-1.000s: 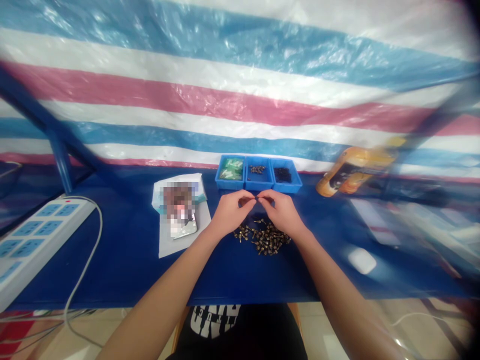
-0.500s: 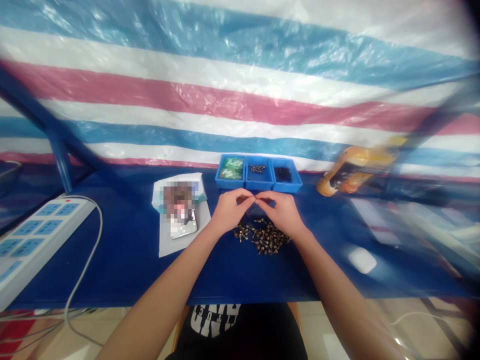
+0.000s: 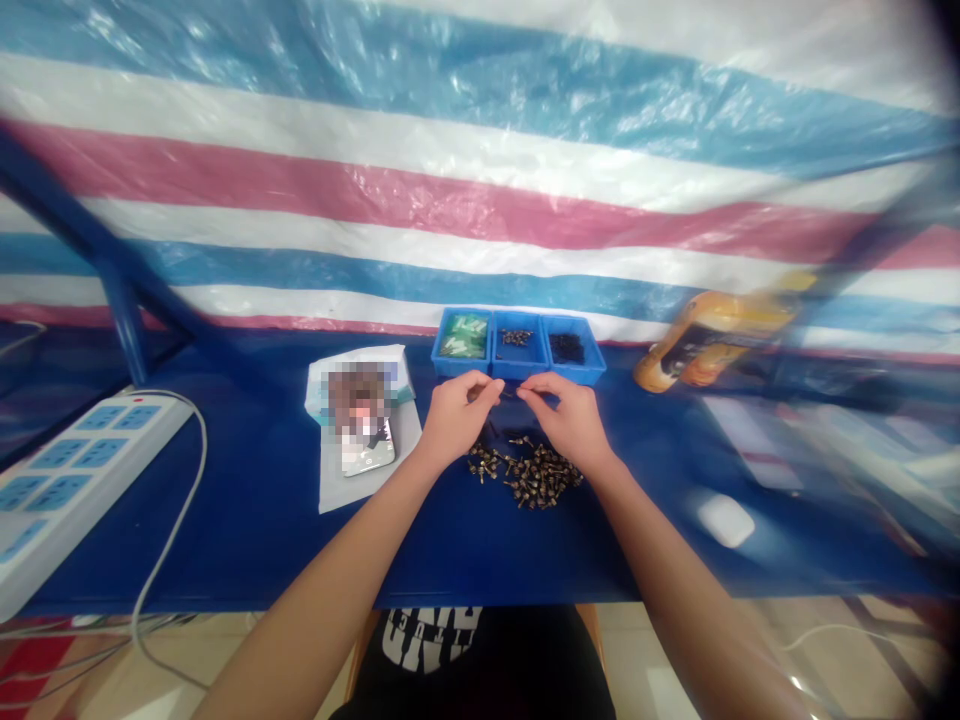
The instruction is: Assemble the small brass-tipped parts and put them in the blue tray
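Left hand (image 3: 457, 415), right hand (image 3: 566, 410) drawn apart; both grips pinched, contents unclear; slackening could drop something onto metal pieces (image 3: 541, 478).

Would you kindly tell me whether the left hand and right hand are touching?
Apart: the head view shows a narrow gap between the fingertips of the left hand and those of the right hand.

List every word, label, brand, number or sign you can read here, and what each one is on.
No full word, brand or number reads with certainty.
Black garment: large white lettering with a smaller line across it, cut off by the table edge; I can't quote it reliably.
Orange bottle: dark label, too blurred.
Phone: screen marks too small, partly pixelated.
Power strip: no legible text.
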The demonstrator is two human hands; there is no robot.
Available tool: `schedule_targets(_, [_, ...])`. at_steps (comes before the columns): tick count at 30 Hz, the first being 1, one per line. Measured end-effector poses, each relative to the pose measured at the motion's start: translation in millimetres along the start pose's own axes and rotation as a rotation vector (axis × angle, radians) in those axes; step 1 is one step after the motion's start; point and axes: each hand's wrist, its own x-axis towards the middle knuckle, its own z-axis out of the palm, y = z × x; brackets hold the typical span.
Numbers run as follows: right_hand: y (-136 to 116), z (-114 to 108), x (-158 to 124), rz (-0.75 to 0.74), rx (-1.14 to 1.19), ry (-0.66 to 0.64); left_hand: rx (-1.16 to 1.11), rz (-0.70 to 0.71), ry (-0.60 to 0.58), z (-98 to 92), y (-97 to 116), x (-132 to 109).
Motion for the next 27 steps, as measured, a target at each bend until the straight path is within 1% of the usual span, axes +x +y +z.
schedule_targets(8, [6,1,-1,0.057,0.062,-0.036,0.031,-0.024,0.006,-1.2,1,0])
schedule_targets(11, [6,1,0,0.072,0.080,-0.033,-0.065,-0.039,0.000,-1.2,0,1])
schedule_targets(14, [5,2,0,0.147,0.157,-0.016,-0.232,-0.085,-0.002,-0.5,-2,3])
schedule_targets(17, [6,2,1,0.208,0.241,-0.006,-0.330,-0.151,-0.012,-0.2,-3,5])
schedule_targets(20, [9,2,2,0.188,0.227,-0.007,-0.364,-0.183,-0.013,-0.1,-5,5])
schedule_targets(22, [11,3,2,0.195,0.243,-0.033,-0.373,-0.187,-0.013,0.1,-6,5])
schedule_targets(27, [8,6,2,0.260,0.451,-0.106,-0.368,-0.134,-0.022,2.6,-9,5])
